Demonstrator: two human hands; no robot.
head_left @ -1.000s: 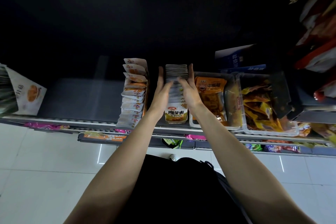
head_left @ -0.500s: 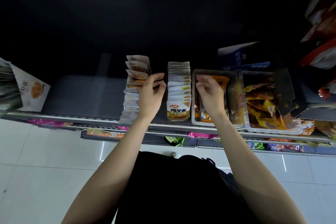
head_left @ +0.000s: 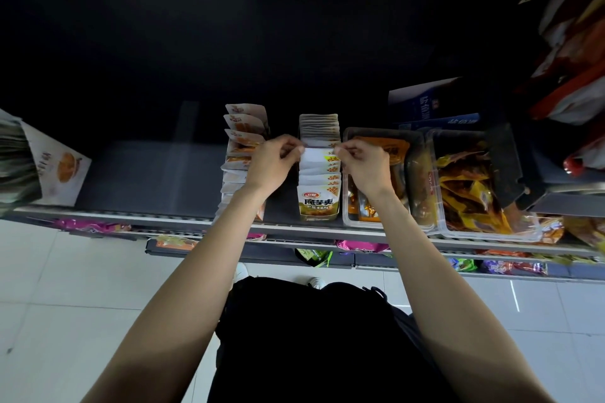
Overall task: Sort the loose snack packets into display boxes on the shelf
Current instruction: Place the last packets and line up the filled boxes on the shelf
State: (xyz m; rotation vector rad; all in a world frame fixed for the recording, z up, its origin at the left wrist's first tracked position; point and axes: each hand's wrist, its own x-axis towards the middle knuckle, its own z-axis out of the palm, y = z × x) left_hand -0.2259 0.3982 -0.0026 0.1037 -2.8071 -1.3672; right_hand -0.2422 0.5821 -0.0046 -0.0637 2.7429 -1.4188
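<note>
White packet (head_left: 318,156), ends hidden under left hand (head_left: 273,163), right hand (head_left: 366,168)

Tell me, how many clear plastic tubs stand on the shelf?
2. One clear tub stands just right of the hands' packet row, and a second tub is beside it, further right. Others may be hidden in the dark.

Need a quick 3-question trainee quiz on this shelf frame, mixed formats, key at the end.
1. True or false: both hands pinch the top edge of one white packet in the middle row.
2. What stands directly right of that row? A) clear tub of orange packets B) blue carton C) bare shelf
3. Fill in: the left hand and right hand hold the packet's two top ____.

Key: 1 true; 2 A, the clear tub; 3 corners.
</note>
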